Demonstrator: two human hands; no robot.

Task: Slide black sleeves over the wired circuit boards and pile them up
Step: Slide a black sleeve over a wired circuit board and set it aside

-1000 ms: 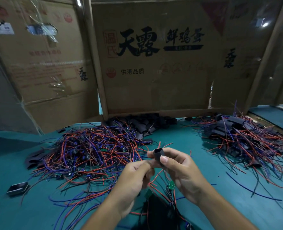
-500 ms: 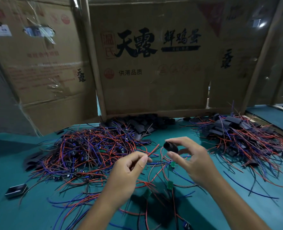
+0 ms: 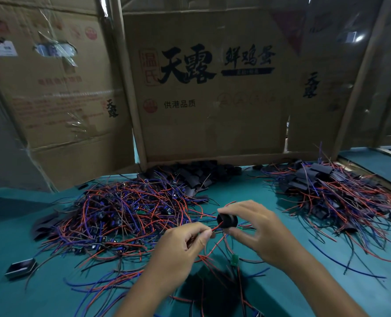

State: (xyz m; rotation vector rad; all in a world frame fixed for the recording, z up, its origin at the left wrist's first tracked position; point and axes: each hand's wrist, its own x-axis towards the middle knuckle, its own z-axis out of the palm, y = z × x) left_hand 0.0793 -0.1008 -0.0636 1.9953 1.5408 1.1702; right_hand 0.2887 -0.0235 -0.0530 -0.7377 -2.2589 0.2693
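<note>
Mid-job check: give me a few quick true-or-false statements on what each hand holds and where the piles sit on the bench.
1. The right hand holds a black sleeve. True.
2. The left hand lies flat and holds nothing. False: it pinches red wires leading to the sleeve's opening.
3. The pile of sleeved boards lies to the right. True.
4. The loose empty sleeves are heaped at the near edge of the table. False: they lie at the back, against the cardboard box.
5. The tangle of unsleeved wired boards lies to the left. True.

Cardboard box (image 3: pixel 213 124) reads 天露, 鲜鸡蛋, 供港品质.
</note>
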